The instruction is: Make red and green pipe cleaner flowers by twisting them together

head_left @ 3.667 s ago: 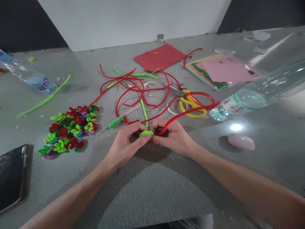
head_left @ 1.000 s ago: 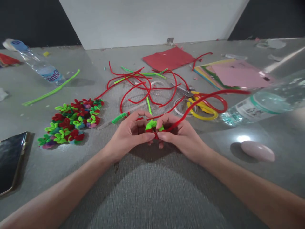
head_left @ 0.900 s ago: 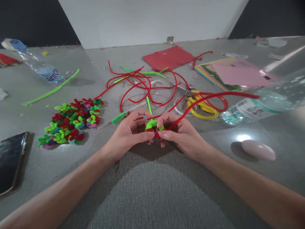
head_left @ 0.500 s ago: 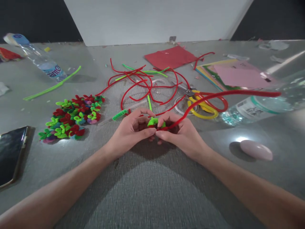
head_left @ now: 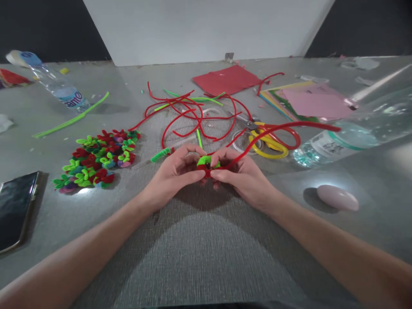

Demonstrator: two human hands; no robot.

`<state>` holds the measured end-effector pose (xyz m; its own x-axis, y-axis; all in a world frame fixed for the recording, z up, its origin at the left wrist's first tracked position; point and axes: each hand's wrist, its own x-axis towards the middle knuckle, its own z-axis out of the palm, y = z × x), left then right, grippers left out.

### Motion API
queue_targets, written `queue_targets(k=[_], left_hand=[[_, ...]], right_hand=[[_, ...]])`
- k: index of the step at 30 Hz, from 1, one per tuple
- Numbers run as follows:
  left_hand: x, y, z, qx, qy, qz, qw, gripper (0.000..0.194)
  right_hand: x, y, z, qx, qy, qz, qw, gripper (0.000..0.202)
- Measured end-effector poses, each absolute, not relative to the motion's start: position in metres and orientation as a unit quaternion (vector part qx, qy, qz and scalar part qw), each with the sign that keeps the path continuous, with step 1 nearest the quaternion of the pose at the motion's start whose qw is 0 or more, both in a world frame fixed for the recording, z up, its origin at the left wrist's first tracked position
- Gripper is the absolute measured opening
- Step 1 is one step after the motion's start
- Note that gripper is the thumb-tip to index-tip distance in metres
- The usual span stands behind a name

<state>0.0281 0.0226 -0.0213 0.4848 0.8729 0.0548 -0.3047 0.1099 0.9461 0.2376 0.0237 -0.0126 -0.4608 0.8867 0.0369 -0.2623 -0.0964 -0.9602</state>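
Between my two hands is a small coil of green and red pipe cleaner (head_left: 204,161). My left hand (head_left: 180,171) pinches its left side with thumb and fingers. My right hand (head_left: 236,171) pinches the red pipe cleaner (head_left: 280,127) against the coil's right side, and the long free end arcs up to the right past the scissors. Fingers hide part of the coil. Left of my hands lies a cluster of small red, green and blue pipe-cleaner pieces (head_left: 96,159). A stick wound with green pipe cleaner (head_left: 160,155) rests just beyond my left hand.
Loose red and green pipe cleaners (head_left: 193,107) lie tangled ahead. Yellow-and-red scissors (head_left: 273,146) and a lying bottle (head_left: 334,141) are at the right, near a pink oval object (head_left: 337,198). Papers (head_left: 317,101), a second bottle (head_left: 69,92) and a phone (head_left: 16,210) surround the area.
The red pipe cleaner's free end has drawn in toward the left and is shorter in view. More red now shows along the coil's front edge between my thumbs. The view has shifted slightly.
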Motion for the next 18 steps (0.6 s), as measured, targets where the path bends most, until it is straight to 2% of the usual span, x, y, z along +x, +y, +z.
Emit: queue_targets(k=[4, 8, 18], left_hand=[[0.0304, 0.0226, -0.0207, 0.531, 0.297, 0.433, 0.665, 0.034], [0.0310, 0.0225, -0.0198, 0.520, 0.283, 0.434, 0.679, 0.028], [0.0346, 0.0205, -0.0150, 0.561, 0.334, 0.441, 0.616, 0.024]], right_hand=[[0.2374, 0.0229, -0.0120, -0.308, -0.539, 0.660, 0.423, 0.012], [0.2370, 0.0233, -0.0133, -0.307, -0.535, 0.659, 0.430, 0.006], [0.2366, 0.0229, -0.0110, -0.344, -0.592, 0.596, 0.419, 0.011]])
